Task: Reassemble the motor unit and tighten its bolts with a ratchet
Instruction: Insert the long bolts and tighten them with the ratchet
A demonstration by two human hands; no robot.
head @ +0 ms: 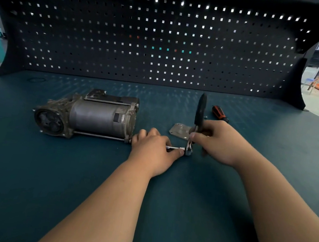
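Head view: the dark green table (48, 167) fills the lower frame. It runs wide and bare in front of the motor unit (94, 117) and off to that unit's left and right, out to both side edges. Behind the motor unit, the table's far edge meets a black pegboard (154, 39) standing upright across the whole back.

The motor unit lies on its side left of centre, its round end cap towards the left. A dark patch on its casing carries nothing that can be read.

The left hand (151, 148) sits just right of the motor unit's near right corner. Its grip is curled round a thin extension bar (173, 147), the thumb lying along the bar. The right hand (218, 140), further right of the unit, has its grip wrapped round the lower handle of the ratchet (199, 113). The black handle stands up and away, blurred, and its head meets the bar's right end.

A metal plate (179, 132) lies flat right of the unit, partly behind the ratchet. An orange and black screwdriver (219, 113) lies beyond the plate.

A long bolt (100, 135) runs along the unit's near side.
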